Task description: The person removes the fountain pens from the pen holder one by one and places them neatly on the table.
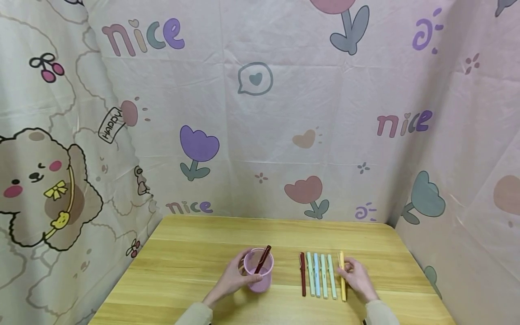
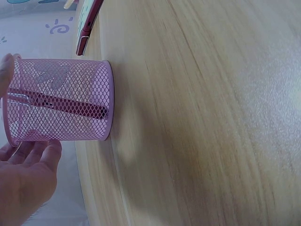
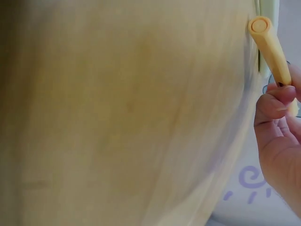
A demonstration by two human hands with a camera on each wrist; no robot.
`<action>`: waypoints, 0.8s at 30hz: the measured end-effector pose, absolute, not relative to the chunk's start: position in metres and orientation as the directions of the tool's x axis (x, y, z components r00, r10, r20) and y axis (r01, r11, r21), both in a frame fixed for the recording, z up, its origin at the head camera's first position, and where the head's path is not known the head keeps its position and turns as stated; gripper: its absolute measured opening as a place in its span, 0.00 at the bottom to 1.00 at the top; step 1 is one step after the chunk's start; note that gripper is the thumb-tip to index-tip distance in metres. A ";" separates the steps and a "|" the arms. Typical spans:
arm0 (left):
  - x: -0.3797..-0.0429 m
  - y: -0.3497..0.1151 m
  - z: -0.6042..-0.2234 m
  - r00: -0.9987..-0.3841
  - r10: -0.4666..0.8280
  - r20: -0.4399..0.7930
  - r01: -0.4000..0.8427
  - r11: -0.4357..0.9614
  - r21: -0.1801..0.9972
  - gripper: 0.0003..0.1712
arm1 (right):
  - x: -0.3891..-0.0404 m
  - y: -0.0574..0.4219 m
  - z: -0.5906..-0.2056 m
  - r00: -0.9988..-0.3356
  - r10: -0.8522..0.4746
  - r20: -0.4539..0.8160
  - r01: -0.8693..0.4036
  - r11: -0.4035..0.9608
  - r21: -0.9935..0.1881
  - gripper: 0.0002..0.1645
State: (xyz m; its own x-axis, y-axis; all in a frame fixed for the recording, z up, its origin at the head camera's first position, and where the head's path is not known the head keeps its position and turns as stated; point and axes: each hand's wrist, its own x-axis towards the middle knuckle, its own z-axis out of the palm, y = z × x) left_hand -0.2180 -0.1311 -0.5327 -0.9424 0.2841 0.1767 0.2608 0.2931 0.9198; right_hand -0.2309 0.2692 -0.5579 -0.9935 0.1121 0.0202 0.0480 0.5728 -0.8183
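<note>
A pink mesh pen cup stands upright on the table, and my left hand grips it around the rim and side. Inside it leans a dark red pen, which shows through the mesh in the left wrist view. Over on the right, my right hand pinches a yellow pen between thumb and fingers. That pen is at the right end of a row: a dark red pen, a light blue pen and several pale green pens, lying side by side.
The wooden table has light grain and rounded far corners. Behind it hangs a printed curtain with flowers and lettering; another patterned curtain borders the left side.
</note>
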 end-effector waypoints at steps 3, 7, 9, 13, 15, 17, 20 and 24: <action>-0.218 -0.131 -0.533 -0.943 0.282 0.177 0.262 0.297 0.918 0.53 | -0.233 0.270 -0.559 -0.994 0.105 0.001 0.061 0.588 -0.807 0.28; -0.218 -0.131 -0.533 -0.943 0.281 0.177 0.260 0.293 0.920 0.53 | -0.235 0.270 -0.559 -0.996 0.088 -0.007 0.061 0.621 -0.781 0.25; -0.219 -0.131 -0.533 -0.943 0.283 0.178 0.261 0.290 0.921 0.53 | -0.236 0.270 -0.560 -0.997 0.079 -0.014 0.060 0.626 -0.777 0.24; -0.218 -0.131 -0.534 -0.942 0.286 0.177 0.261 0.289 0.921 0.53 | -0.237 0.269 -0.560 -0.997 0.070 -0.032 0.068 0.611 -0.789 0.23; -0.218 -0.131 -0.533 -0.942 0.286 0.176 0.261 0.290 0.921 0.53 | -0.238 0.269 -0.561 -0.997 0.069 -0.032 0.068 0.609 -0.790 0.24; -0.218 -0.131 -0.533 -0.942 0.286 0.177 0.261 0.291 0.920 0.53 | -0.238 0.269 -0.562 -0.997 0.068 -0.028 0.064 0.619 -0.783 0.24; -0.217 -0.131 -0.531 -0.941 0.289 0.178 0.263 0.291 0.920 0.54 | -0.240 0.269 -0.562 -0.997 0.062 -0.035 0.066 0.635 -0.770 0.26; -0.217 -0.131 -0.530 -0.941 0.291 0.174 0.261 0.294 0.919 0.54 | -0.241 0.269 -0.563 -0.997 0.058 -0.048 0.074 0.649 -0.757 0.28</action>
